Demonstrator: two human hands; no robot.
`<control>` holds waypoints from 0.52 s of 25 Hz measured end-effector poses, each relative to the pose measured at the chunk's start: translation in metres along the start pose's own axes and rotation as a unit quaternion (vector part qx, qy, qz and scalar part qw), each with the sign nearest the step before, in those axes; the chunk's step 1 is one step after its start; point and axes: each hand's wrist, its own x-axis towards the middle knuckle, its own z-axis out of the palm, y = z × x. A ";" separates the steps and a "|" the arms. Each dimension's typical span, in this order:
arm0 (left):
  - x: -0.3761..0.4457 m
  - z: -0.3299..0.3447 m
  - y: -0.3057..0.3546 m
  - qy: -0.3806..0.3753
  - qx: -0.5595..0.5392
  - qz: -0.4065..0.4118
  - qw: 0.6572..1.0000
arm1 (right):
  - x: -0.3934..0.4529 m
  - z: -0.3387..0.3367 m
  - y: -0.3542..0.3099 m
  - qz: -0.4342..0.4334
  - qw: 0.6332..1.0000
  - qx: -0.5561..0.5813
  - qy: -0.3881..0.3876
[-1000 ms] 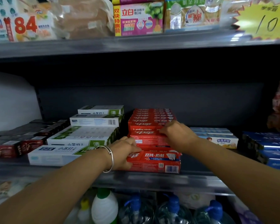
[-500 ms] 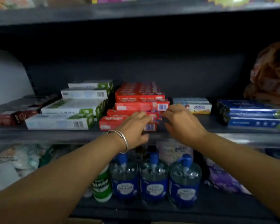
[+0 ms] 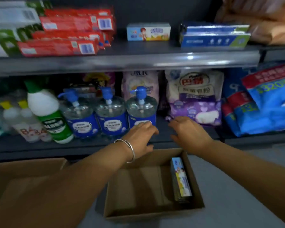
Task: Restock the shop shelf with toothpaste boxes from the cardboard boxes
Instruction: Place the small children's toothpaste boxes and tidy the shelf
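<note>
Below, both empty hands, left (image 3: pixel 141 137) and right (image 3: pixel 190 134), fingers loosely apart, hover over the cardboard box (image 3: pixel 195 181).

there is one view only, worn on the person's head, so no second view shares any part of the scene. it faces forward and tilts down, close to the shop shelf (image 3: pixel 122 60), whose front edge crosses the frame toward 12 o'clock. the open cardboard box (image 3: pixel 155 213) on the floor lies below, toward 6 o'clock. both forearms enter from the bottom corners, and the hands (image 3: pixel 139 137) sit near the centre. the wide lens bends the edges, and the left side looks smeared, perhaps by motion.
</note>
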 end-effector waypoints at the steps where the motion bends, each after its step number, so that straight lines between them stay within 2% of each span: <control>1: 0.004 0.018 0.006 -0.018 0.001 0.000 1.000 | -0.006 0.016 0.009 0.011 1.000 0.008 -0.024; 5: 0.017 0.072 0.026 -0.068 0.011 -0.019 0.997 | -0.028 0.078 0.026 0.064 0.992 0.043 -0.103; 8: 0.025 0.095 0.034 -0.100 0.025 -0.025 0.994 | -0.041 0.121 0.026 0.063 0.984 0.052 -0.158; 13: 0.046 0.110 0.039 -0.159 0.063 -0.003 0.985 | -0.047 0.169 0.020 0.039 0.983 0.016 -0.178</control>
